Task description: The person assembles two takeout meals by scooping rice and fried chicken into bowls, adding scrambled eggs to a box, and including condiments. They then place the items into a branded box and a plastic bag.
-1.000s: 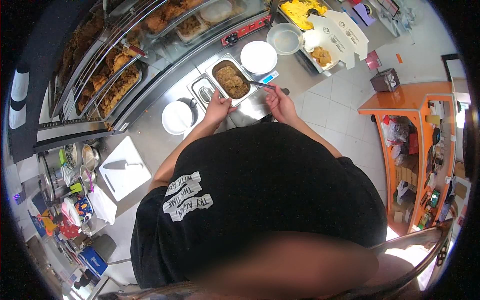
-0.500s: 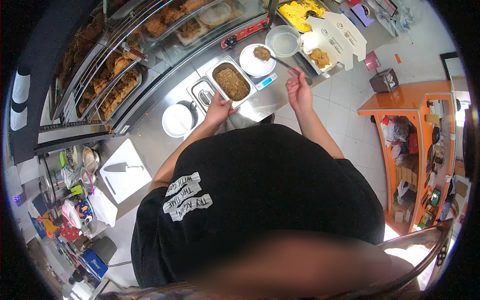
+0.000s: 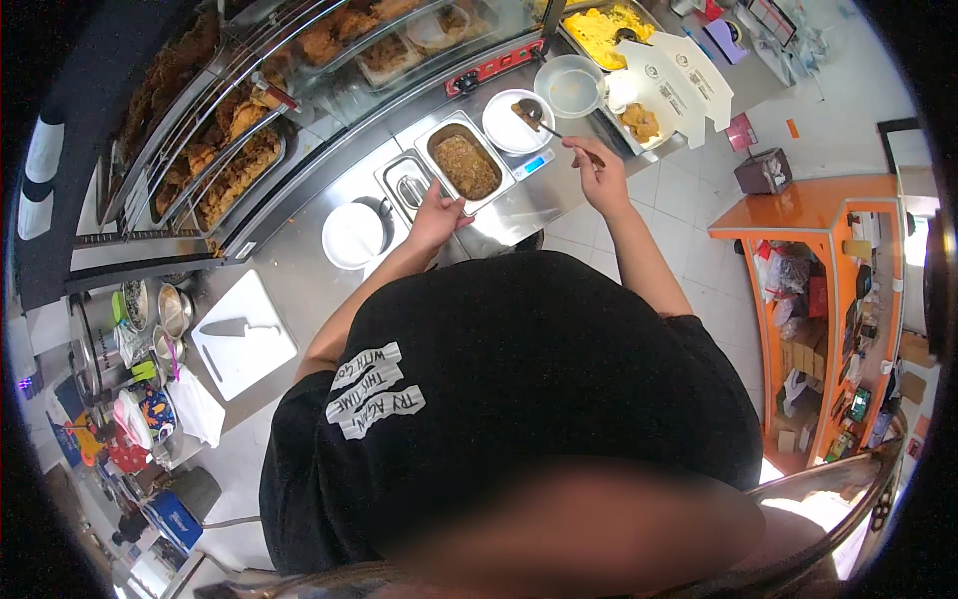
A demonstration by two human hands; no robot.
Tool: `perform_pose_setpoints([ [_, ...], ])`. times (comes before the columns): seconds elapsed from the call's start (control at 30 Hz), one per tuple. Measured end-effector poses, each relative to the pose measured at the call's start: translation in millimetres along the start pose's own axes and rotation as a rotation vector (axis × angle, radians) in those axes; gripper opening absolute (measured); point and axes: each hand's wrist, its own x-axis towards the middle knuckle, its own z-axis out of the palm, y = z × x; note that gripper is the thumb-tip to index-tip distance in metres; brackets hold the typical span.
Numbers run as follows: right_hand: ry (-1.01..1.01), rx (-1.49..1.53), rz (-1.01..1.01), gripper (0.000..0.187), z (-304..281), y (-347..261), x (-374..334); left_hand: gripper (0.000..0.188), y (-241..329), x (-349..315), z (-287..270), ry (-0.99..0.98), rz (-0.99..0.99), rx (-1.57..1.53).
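Note:
My right hand (image 3: pixel 601 178) is closed around the handle of a dark-handled serving spoon (image 3: pixel 548 128). The spoon's head is tipped over a round white bowl (image 3: pixel 492 123), and brown, sauce-like food (image 3: pixel 521 118) lies beneath it. That bowl rests on a digital kitchen scale (image 3: pixel 537 163) with a lit blue display. My left hand (image 3: pixel 437 220) grips the near corner of a rectangular steel food pan (image 3: pixel 424 150), thumb and fingers at its rim. Chunky brown food (image 3: pixel 465 166) fills part of the pan. Beside it, to the left, is a smaller steel pan (image 3: pixel 404 187) with metal utensils in it.
An open white takeout box (image 3: pixel 689 85) holding browned food stands to the right, near a translucent bowl (image 3: pixel 569 85) and a tray of yellow food (image 3: pixel 609 35). White bowls (image 3: pixel 353 236) and a cutting board with a knife (image 3: pixel 247 339) lie left. A glass-fronted case holds fried food (image 3: pixel 239 170).
My right hand has turned the spoon over above the white bowl; its heaped load now shows lower, at the bowl. My left hand keeps its place on the pan.

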Motion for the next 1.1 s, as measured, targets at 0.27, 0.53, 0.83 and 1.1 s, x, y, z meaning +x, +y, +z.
perform_pose_setpoints([
  [0.27,0.157,0.084,0.017,0.021,6.0,-3.0,8.0,0.082,0.6,-4.1,1.8,0.014,0.015,-0.015],
  [0.53,0.073,0.396,0.086,0.024,47.1,-24.0,-17.3,0.084,-2.4,-3.5,-1.6,-0.010,0.030,-0.056],
  [0.83,-0.190,0.044,-0.095,0.024,98.4,-51.6,-51.3,0.086,-4.3,-0.7,-1.3,-0.001,0.039,-0.064],
  [1.1,0.249,0.663,0.552,0.032,102.1,-15.1,-43.2,0.085,1.6,-4.5,0.5,0.004,0.028,0.006],
])
